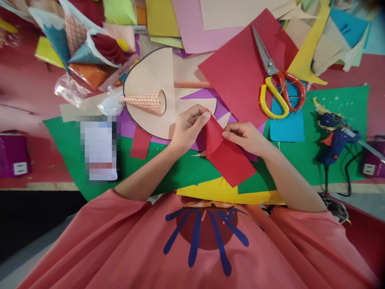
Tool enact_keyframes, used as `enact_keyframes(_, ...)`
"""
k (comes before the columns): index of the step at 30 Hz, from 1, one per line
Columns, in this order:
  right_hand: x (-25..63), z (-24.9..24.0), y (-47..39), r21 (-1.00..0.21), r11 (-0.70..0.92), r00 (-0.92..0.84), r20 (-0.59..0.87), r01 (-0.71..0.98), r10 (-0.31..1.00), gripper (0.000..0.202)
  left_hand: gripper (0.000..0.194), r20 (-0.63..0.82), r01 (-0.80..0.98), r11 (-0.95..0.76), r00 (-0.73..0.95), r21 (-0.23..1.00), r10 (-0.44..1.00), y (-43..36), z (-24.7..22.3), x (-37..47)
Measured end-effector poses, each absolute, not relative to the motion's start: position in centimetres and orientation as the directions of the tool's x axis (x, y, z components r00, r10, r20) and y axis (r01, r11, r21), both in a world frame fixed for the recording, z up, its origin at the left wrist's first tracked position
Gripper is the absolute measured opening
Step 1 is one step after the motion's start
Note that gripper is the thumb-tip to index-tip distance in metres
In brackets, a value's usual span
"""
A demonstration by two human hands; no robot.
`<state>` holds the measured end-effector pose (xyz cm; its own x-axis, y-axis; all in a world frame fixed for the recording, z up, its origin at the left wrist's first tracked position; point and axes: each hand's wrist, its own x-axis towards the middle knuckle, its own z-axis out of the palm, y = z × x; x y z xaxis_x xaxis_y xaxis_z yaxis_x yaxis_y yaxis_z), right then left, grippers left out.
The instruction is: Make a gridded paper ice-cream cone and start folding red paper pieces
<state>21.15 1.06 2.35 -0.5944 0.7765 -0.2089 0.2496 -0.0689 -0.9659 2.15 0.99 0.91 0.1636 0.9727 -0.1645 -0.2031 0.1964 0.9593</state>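
A folded sheet of red paper [230, 160] is held between both hands above the green sheet. My left hand [189, 126] pinches its top corner between thumb and fingers. My right hand [243, 136] grips the paper's right edge, also in a pinch. Just left of and behind my hands lies a round beige paper disc [147, 72] with a dark outline. On the disc rests a small checkered paper cone [147, 102], its open end facing right. A small red paper piece [140, 143] lies left of my left forearm.
Scissors [270, 70] with yellow and red handles rest on a large red sheet [231, 68]. A blue glue gun [335, 144] with a cord lies at right on the green sheet [345, 100]. A blurred-out phone [100, 148] is at left. Wrapped cones [78, 36] and paper scraps fill the back.
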Motion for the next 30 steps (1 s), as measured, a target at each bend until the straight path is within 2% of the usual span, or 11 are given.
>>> enact_keyframes(15,21.17,2.24,1.01,-0.96,-0.088,-0.596,-0.235,0.266,0.768,0.04,0.046,-0.194,-0.209,0.223,0.149,0.952,0.97,1.17,0.99,2.1)
enact_keyframes(23,21.14,2.14,1.0,-0.959,-0.098,-0.606,-0.246,0.268,0.757,0.04,0.038,-0.215,-0.231,0.241,0.133,0.943,0.968,1.18,0.9,1.86)
enact_keyframes(30,21.1,2.39,0.89,-0.954,-0.096,-0.6,-0.254,0.283,0.758,0.038,0.033,-0.157,-0.238,0.184,0.128,0.954,0.979,1.34,0.73,1.82)
